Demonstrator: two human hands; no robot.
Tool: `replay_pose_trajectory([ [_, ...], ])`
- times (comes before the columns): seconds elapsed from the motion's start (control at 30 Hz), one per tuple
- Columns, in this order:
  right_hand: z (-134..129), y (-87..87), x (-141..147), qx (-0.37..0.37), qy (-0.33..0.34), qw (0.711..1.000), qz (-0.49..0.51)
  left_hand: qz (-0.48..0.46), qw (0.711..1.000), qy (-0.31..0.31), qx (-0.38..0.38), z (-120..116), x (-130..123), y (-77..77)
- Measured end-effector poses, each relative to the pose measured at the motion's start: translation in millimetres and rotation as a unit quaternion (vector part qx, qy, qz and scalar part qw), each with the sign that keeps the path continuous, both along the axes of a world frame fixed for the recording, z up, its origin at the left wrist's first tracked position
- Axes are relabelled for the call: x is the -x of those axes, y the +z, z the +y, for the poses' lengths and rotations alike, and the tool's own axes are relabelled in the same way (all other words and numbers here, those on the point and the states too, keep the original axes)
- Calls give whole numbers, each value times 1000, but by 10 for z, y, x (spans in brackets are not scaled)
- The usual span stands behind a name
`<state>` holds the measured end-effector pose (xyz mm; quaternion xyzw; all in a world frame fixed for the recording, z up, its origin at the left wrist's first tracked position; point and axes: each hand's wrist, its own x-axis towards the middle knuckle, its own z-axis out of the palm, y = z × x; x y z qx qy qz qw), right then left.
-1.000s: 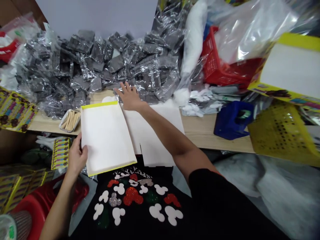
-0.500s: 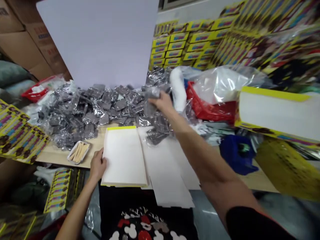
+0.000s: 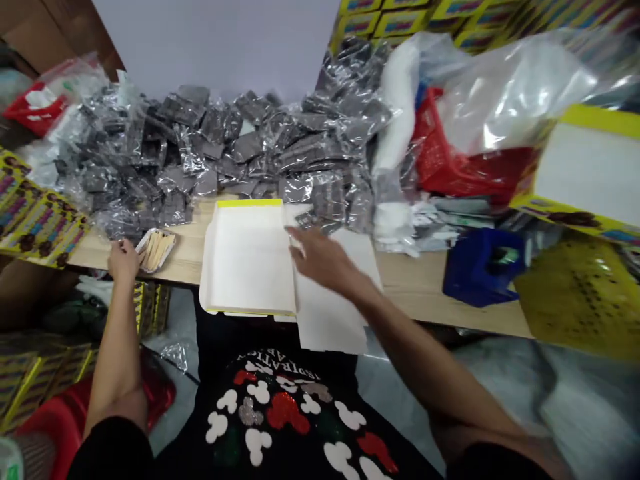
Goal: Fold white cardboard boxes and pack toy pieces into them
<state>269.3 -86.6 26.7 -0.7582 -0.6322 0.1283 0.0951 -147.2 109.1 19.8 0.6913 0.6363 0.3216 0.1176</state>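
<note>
My left hand (image 3: 124, 260) is at the left end of a small white tray (image 3: 169, 250) of wooden sticks (image 3: 156, 251), its fingers curled together beside the nearest plastic-wrapped packets. Whatever those fingers hold, if anything, is hidden. In front of me lies an open shallow box (image 3: 250, 257), white inside with a yellow flap at its far end. Over the box's right edge hovers my right hand (image 3: 323, 260), index finger stretched out, thumb apart, nothing visible in it. Beneath that hand are flat white cardboard pieces (image 3: 333, 317). Grey plastic-wrapped packets (image 3: 245, 147) are heaped behind the box.
A red basket (image 3: 445, 157) with clear plastic stands right of the heap. Nearer are a blue tape dispenser (image 3: 465, 280) and a yellow plastic sheet (image 3: 575, 300). Another open box (image 3: 590, 180) leans at far right. Printed yellow boxes (image 3: 40, 213) stand at left.
My left hand has gone from the box's left edge to the stick tray. My right hand has come back from the heap, without the packet it was handling. The view has tilted down.
</note>
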Motion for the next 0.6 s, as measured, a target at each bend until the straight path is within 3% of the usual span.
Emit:
replay_pose_trajectory([
  [0.07, -90, -227, 290, 42, 6, 999, 3, -23, 997, 62, 28, -19, 0, -108],
  [0.13, -82, -406, 377, 58, -1, 998, 6, -48, 991, 113, 53, -125, -82, -232],
  [0.33, 138, -729, 169, -9, 7, 1000, -28, -132, 972, 161, 108, -453, -474, -471],
  [0.47, 122, -721, 115, 46, 62, 996, -44, -235, 950, 185, 85, -487, -439, -356],
  [0.6, 257, -402, -64, 58, 100, 988, -105, -389, 898, 201, 37, -374, 85, 18],
])
